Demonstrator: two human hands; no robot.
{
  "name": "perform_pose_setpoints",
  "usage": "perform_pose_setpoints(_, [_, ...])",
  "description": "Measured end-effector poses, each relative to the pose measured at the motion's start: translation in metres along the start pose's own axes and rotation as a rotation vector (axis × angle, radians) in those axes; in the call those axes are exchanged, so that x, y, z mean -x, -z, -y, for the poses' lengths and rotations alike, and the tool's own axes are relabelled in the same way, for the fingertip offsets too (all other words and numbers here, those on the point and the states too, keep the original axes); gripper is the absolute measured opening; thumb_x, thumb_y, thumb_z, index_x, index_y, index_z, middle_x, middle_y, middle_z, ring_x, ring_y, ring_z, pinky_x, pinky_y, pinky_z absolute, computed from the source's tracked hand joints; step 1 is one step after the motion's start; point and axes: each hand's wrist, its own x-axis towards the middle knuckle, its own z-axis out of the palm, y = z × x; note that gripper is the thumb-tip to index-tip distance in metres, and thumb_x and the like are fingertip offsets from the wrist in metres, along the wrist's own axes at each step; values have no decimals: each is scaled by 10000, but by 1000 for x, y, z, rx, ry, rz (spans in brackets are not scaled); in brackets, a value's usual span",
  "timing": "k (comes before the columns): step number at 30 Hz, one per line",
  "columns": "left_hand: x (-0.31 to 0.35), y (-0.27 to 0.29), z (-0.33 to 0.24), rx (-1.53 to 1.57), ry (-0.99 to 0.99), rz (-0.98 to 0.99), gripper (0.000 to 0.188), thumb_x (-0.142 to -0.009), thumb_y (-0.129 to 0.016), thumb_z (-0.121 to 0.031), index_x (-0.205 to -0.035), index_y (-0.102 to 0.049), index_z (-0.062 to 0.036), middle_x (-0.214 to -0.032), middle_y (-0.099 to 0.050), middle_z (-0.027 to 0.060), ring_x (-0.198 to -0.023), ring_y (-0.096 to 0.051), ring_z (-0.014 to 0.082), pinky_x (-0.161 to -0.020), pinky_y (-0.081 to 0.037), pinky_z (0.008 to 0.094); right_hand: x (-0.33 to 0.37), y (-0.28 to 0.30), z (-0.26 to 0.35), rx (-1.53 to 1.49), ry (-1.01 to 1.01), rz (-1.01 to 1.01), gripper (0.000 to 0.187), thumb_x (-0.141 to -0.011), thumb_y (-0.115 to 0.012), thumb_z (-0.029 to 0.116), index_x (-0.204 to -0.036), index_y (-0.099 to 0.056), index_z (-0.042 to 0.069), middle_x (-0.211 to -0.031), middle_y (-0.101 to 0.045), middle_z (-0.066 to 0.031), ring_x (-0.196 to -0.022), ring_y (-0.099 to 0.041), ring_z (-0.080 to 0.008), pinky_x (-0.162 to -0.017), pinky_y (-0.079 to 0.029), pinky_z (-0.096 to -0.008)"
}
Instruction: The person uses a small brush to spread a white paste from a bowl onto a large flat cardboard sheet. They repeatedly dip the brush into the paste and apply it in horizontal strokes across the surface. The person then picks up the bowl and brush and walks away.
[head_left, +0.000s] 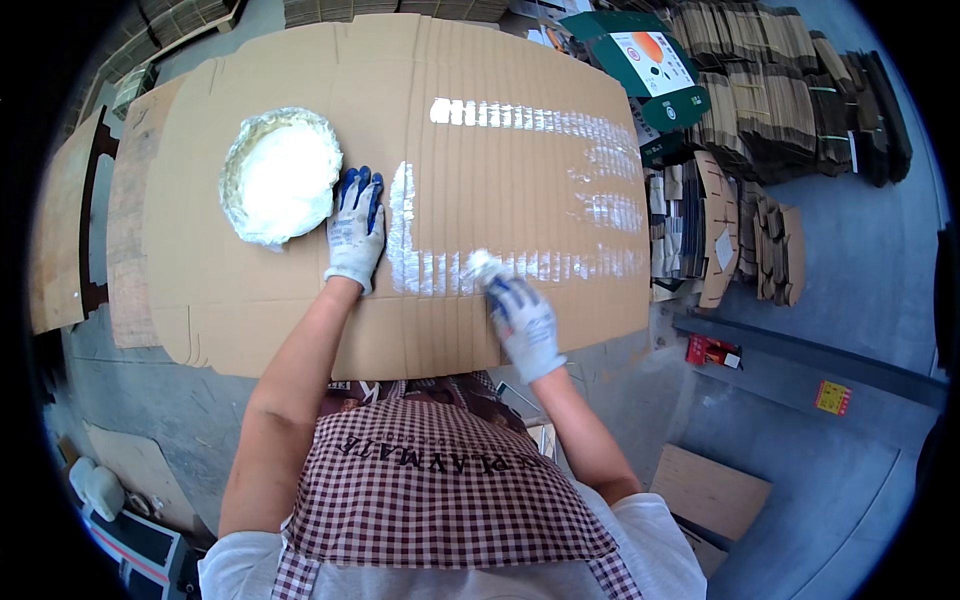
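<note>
A large flat sheet of brown cardboard (480, 190) lies before me, with wet, shiny white strips of a glue-like paste (570, 265) along several of its sides. My left hand (356, 230), in a white glove with blue fingertips, rests flat on the sheet with fingers stretched out. Close beside it stands a round bowl (232, 190) lined with crumpled film and full of white paste (288, 180). My right hand (524, 325), gloved alike and slightly blurred, is closed on a small white wad (484, 266), which meets the near strip. The wad's exact kind is unclear.
Bundles of folded cardboard (765, 110) are stacked at the far right, with more cardboard pieces (715, 230) nearer. A green printed box (640, 65) stands at the back right corner. On the floor lie a board (710, 490) at right and a white jug (98, 488) at left.
</note>
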Motion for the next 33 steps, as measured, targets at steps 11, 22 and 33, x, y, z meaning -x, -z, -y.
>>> perform_pose_setpoints(11, [-1, 6, -6, 31, 19, 10, 388, -799, -465, -111, -1187, -478, -96, -1288, -392, 105, -1218, -316, 278, -1027, -220, 385, -23, -10, 34, -29, 117, -12, 286, -712, -565, 93, -998, -548, 85, -1055, -534, -114, -976, -493, -305, -840, -412, -394])
perform_pose_setpoints(22, [0, 2, -3, 13, 48, 30, 405, -798, -477, -134, -1202, -464, -121, -1306, -371, 85, -1229, -303, 261, -1022, -228, 380, -41, -7, 62, -64, 171, -44, 314, -708, -559, 101, -1021, -538, 81, -1016, -557, -108, -896, -529, -284, -799, -423, -386])
perform_pose_setpoints(33, [0, 4, -3, -5, 48, 61, 428, -796, -479, -153, -1221, -443, -126, -1319, -357, 79, -1240, -289, 253, -1025, -217, 381, -66, -12, 59, -42, 245, -45, 329, -686, -556, 89, -1013, -521, 87, -1014, -548, -108, -888, -530, -289, -758, -442, -380])
